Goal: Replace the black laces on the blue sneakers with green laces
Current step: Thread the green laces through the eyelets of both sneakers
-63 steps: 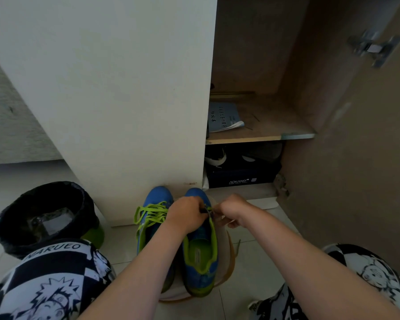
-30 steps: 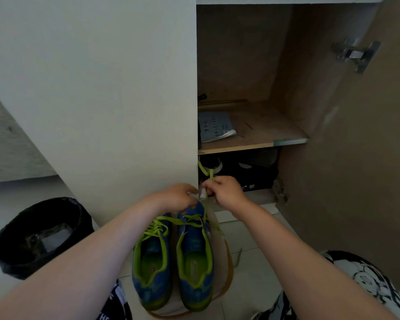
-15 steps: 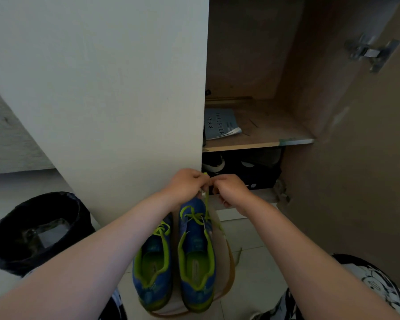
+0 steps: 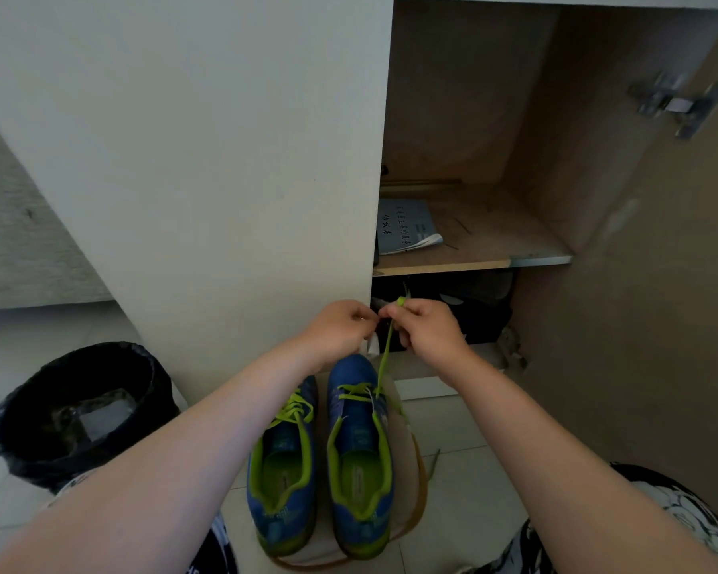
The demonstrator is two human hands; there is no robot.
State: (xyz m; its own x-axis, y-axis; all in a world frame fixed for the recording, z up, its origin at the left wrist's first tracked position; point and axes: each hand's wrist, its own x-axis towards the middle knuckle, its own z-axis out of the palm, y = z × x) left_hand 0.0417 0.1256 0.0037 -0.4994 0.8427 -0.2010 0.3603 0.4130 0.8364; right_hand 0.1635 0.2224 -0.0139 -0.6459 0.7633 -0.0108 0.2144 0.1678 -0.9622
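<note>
Green lace (image 4: pixel 384 358) now raised taut; right hand (image 4: pixel 428 330) pinching.

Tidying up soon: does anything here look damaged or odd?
The shelf shows bare wood along its front edge; the edge strip remains only at the right end. The panel corner below looks chipped.

There are two blue sneakers (image 4: pixel 285 490) (image 4: pixel 359 482), two green laces (image 4: pixel 293 412) (image 4: pixel 384 358), two hands (image 4: pixel 334 331) (image 4: pixel 428 331), one black bin (image 4: pixel 79 408), one booklet (image 4: pixel 405 225), one shelf (image 4: pixel 494 242) and one door hinge (image 4: pixel 676 103).
</note>
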